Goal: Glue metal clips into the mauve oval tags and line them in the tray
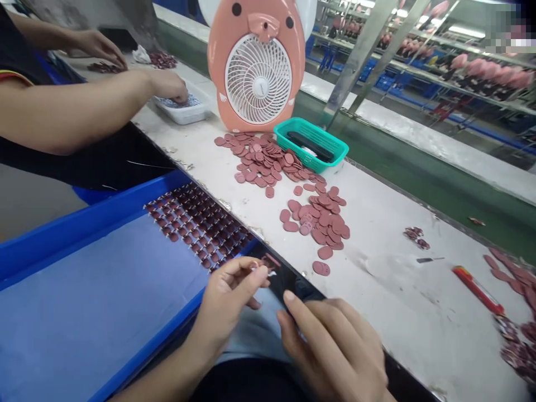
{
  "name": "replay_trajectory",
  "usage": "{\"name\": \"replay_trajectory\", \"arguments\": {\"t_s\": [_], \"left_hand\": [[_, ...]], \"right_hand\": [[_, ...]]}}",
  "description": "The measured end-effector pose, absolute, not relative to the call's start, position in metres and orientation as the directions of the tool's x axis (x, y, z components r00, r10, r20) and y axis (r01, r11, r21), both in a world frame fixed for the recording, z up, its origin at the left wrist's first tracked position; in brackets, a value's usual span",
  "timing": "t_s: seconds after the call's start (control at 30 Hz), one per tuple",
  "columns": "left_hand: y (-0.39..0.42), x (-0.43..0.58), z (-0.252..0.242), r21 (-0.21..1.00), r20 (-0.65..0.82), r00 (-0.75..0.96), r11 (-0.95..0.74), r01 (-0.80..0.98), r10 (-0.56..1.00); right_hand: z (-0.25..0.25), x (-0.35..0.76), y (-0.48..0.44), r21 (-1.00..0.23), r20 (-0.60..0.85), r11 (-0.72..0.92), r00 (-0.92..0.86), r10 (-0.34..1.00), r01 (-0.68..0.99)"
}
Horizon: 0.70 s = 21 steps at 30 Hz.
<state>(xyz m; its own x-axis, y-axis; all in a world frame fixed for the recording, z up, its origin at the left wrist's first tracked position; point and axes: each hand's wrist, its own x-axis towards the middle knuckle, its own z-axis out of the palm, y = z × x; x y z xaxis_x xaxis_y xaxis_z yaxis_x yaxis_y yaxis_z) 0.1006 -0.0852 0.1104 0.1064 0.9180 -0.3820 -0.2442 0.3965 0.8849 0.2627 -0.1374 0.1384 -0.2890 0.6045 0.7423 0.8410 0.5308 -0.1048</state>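
Observation:
My left hand point(234, 293) is closed in a pinch in front of the table's edge. Between its thumb and forefinger is a small dark red piece point(268, 264) with a whitish bit, mostly covered by the fingers. To its right, my right hand point(339, 349) has its fingers bent and tips close together; what they hold, if anything, is hidden. Left of my hands, a blue tray point(100, 301) bears rows of small dark red pieces point(201, 220) with light ends. Beyond my hands, flat reddish-brown ovals point(329, 218) lie loose on the white table point(389, 290).
An orange animal-shaped fan point(215, 72) stands at the back beside a green basket point(310, 160) with dark items. At left, a co-worker's hand point(167, 86) reaches into a white tray point(184, 116). A red-and-yellow tube point(477, 289), a small thin tool point(426, 259) and more pieces lie at right.

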Motion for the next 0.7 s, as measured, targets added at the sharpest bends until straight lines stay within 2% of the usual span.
{"name": "replay_trajectory", "arguments": {"t_s": [0.07,0.13,0.2,0.27,0.33,0.43,0.57,0.7], "left_hand": [[-0.075,0.073,0.096,0.924,-0.37,-0.046,0.363,-0.115,0.928],[-0.059,0.038,0.075,0.945,-0.294,-0.21,0.317,0.086,0.932],[-0.042,0.0,0.049,0.921,-0.24,-0.327,0.321,0.222,0.914],[-0.024,-0.034,0.026,0.842,-0.187,-0.386,0.35,0.411,0.903],[-0.009,-0.059,0.007,0.723,-0.17,-0.364,0.366,0.586,0.916],[0.007,-0.078,-0.012,0.541,-0.206,-0.308,0.37,0.755,0.929],[0.019,-0.085,-0.027,0.382,-0.267,-0.255,0.345,0.858,0.929],[0.024,-0.089,-0.035,0.294,-0.276,-0.244,0.324,0.899,0.93]], "right_hand": [[0.139,0.265,-0.144,-0.105,0.738,0.539,-0.298,0.605,0.836],[0.137,0.269,-0.15,-0.134,0.738,0.495,-0.247,0.629,0.859],[0.132,0.273,-0.152,-0.174,0.74,0.443,-0.18,0.648,0.879],[0.127,0.277,-0.153,-0.197,0.738,0.43,-0.155,0.657,0.881],[0.123,0.282,-0.152,-0.2,0.738,0.442,-0.163,0.655,0.874],[0.118,0.287,-0.15,-0.202,0.742,0.446,-0.161,0.651,0.872],[0.113,0.291,-0.151,-0.207,0.744,0.422,-0.138,0.653,0.882],[0.106,0.295,-0.157,-0.215,0.704,0.395,-0.138,0.696,0.893]]}}
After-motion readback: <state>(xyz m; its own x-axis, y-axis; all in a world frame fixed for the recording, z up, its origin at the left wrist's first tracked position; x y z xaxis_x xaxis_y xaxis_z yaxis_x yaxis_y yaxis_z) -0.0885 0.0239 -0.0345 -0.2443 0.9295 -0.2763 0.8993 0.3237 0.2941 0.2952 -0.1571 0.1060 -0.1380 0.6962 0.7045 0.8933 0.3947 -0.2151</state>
